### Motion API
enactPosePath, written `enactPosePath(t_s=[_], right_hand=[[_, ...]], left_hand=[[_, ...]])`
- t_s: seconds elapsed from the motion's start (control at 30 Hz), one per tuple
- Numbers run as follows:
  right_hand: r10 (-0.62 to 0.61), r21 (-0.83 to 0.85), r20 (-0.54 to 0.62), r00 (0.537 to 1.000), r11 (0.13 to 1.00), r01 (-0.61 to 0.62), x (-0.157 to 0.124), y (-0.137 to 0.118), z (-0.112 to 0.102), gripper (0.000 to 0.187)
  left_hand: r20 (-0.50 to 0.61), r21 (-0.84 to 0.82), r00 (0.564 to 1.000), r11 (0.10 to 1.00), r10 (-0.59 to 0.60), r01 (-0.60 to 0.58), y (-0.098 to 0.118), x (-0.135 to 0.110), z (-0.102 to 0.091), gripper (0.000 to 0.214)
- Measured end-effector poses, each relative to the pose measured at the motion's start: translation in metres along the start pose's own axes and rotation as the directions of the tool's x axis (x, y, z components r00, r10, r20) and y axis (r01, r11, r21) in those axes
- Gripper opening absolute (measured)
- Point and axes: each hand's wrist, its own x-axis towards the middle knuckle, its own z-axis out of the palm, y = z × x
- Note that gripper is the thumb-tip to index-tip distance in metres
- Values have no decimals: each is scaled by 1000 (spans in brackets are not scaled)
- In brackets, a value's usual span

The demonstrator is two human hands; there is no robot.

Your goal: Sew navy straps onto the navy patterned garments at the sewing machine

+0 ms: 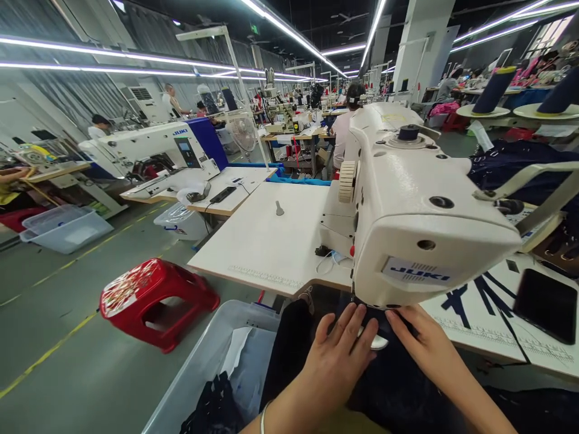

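Observation:
A white Juki sewing machine (407,205) fills the middle of the view on a pale table (271,235). Dark navy fabric (398,386) lies under its head and over my lap. My left hand (339,355) rests flat on that fabric just below the machine head, fingers stretched out and apart. My right hand (425,343) lies on the fabric beside it, fingers reaching under the head towards the needle area, which the machine hides. Neither hand grips anything that I can see.
A red plastic stool (154,301) stands on the floor at the left. A clear plastic bin (212,367) with dark pieces sits by my left knee. A black phone (545,304) lies at the right. Other machines and people work behind.

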Motion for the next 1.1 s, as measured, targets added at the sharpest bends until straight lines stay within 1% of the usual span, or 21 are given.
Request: enactPosePath(t_s=[0.17, 0.3, 0.43, 0.7, 0.83, 1.1], right_hand=[[-3, -43, -28, 1000, 999, 2, 4, 6, 2, 26], [-10, -73, -32, 999, 997, 8, 5, 9, 3, 28], [-6, -83, -19, 1000, 997, 5, 5, 9, 2, 29], [3, -79, -61, 998, 997, -8, 3, 14, 3, 27], [-12, -83, -71, 997, 997, 6, 3, 12, 3, 28], [-18, -114, -67, 998, 993, 10, 3, 11, 2, 28]], left_hand=[[21, 42, 1000, 999, -6, 5, 0, 0, 4, 41], [34, 19, 999, 1000, -15, 14, 0, -1, 5, 42], [39, -6, 999, 1000, -21, 21, 2, 0, 3, 42], [49, -4, 999, 1000, -19, 19, 3, 2, -1, 43], [60, 0, 998, 1000, -13, 13, 3, 2, -2, 43], [38, -2, 999, 1000, -22, 22, 5, 1, -1, 42]])
